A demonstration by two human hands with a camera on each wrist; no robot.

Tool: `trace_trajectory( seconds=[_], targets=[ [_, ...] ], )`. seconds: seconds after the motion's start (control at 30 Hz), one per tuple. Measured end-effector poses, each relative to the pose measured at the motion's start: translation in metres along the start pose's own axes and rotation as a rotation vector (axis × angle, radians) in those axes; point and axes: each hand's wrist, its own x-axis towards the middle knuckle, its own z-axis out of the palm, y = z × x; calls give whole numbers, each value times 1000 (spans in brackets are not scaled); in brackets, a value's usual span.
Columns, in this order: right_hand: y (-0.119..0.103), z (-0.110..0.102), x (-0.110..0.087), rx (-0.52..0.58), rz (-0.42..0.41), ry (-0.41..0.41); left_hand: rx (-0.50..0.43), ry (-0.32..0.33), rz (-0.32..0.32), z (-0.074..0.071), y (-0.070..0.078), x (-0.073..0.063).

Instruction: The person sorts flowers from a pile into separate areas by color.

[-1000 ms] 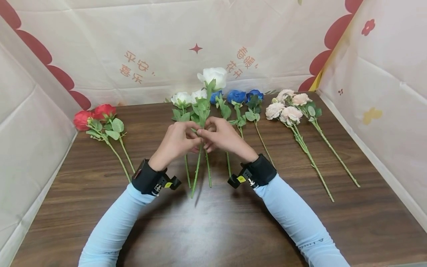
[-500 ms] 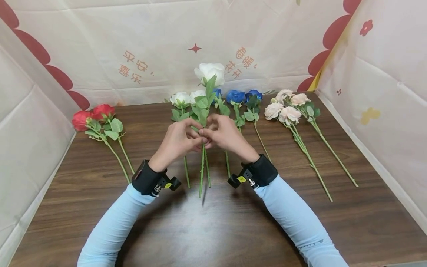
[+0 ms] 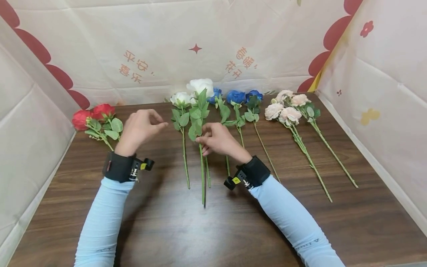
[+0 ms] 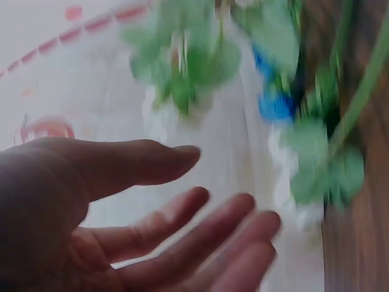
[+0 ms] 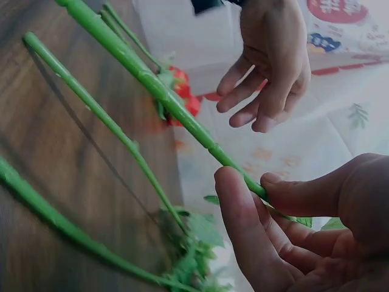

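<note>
While between right fingers (image 5: 240,219), white rose (image 3: 201,86); left fingers (image 4: 209,226) away

Left grip (image 3: 139,128) off stem (image 3: 202,174), now near red roses (image 3: 94,116); white rose (image 3: 200,86) lowered.

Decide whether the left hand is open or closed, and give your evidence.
The left hand is open: in the left wrist view, its thumb and fingers stand apart and hold nothing.
</note>
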Motion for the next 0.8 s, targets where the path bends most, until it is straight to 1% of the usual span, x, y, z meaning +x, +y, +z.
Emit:
trace_trajectory(
  seconds=[0.07,0.17,0.23,0.3,0.37,0.53,0.67,0.8],
  targets=[
    [-1,11,6,-16,4,-22,55,35,-47,-11,-15,0],
    [-8,29,18,-46,2,-62,62,49,-100,-24,-32,1],
    [-16,41,29,-60,-4,-91,61,60,-127,-30,-39,1],
    [-26,53,43,-91,-13,-110,69,80,-143,-35,-43,0],
    [-35,61,56,-133,-14,-108,75,95,-149,-37,-44,1],
    [-54,77,85,-294,8,-89,125,140,-175,-37,-42,0],
    [-60,87,105,-368,40,-80,152,169,-201,-37,-42,-2],
    [-60,95,120,-421,86,-50,147,178,-201,-36,-44,-4]
  ],
)
